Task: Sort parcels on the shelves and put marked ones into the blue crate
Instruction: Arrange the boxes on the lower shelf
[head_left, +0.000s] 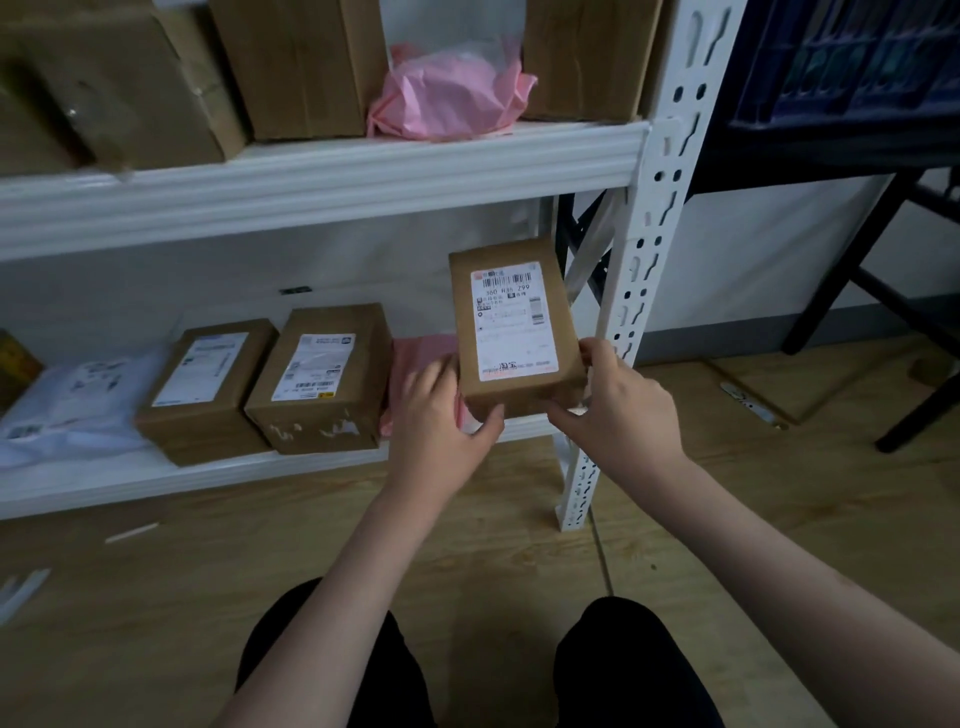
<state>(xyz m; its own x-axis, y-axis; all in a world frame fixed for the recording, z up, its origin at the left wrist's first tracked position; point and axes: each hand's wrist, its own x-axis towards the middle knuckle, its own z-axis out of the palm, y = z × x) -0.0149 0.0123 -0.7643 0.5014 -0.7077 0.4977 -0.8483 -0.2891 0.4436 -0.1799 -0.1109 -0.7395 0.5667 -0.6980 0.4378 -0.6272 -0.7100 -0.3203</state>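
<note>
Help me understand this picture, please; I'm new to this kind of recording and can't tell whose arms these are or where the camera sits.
There is no machine here. The single picture comes from a camera worn on a person's head, looking forward and down, so the arms are the wearer's own. The left hand and right hand together hold a small cardboard parcel, its shipping label facing the camera, in front of a white shelf rack. On the lower shelf lie two more labelled boxes, a white mailer bag and a pink bag. A blue crate stands at upper right.
</note>
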